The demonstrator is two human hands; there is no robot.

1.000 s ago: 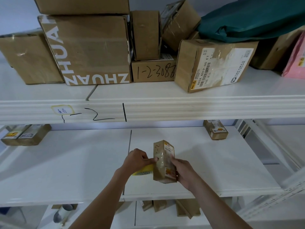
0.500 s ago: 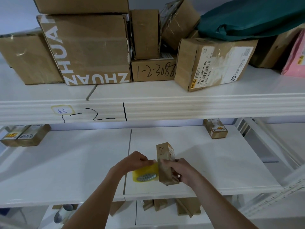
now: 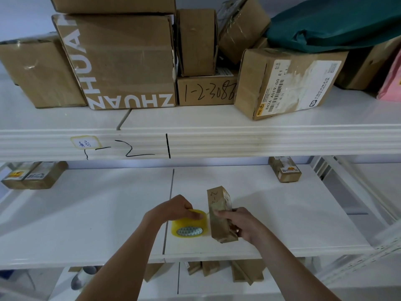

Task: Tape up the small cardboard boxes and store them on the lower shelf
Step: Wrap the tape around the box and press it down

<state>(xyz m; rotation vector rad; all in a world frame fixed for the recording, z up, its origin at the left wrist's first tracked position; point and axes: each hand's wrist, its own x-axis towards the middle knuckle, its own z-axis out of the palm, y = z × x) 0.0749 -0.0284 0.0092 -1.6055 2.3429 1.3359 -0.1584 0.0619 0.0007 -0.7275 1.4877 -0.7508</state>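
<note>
- Far left on the lower shelf (image 3: 65,213), two small labelled boxes (image 3: 34,174) lie side by side, apparently already stored.
- The left hand (image 3: 173,210) curls over the top of a yellow tape roll (image 3: 188,224), gripping it just above the shelf.
- A thin strand of tape seems to run from the roll to the small cardboard box (image 3: 219,216) beside it, so by my reading taping is under way.
- The right hand (image 3: 240,224) grips that box, held on end, thumb pressed on its near face.
- Far right, another small box (image 3: 284,169) sits at the back of the shelf.
- Left to do: finish the taping and set this box down.
</note>
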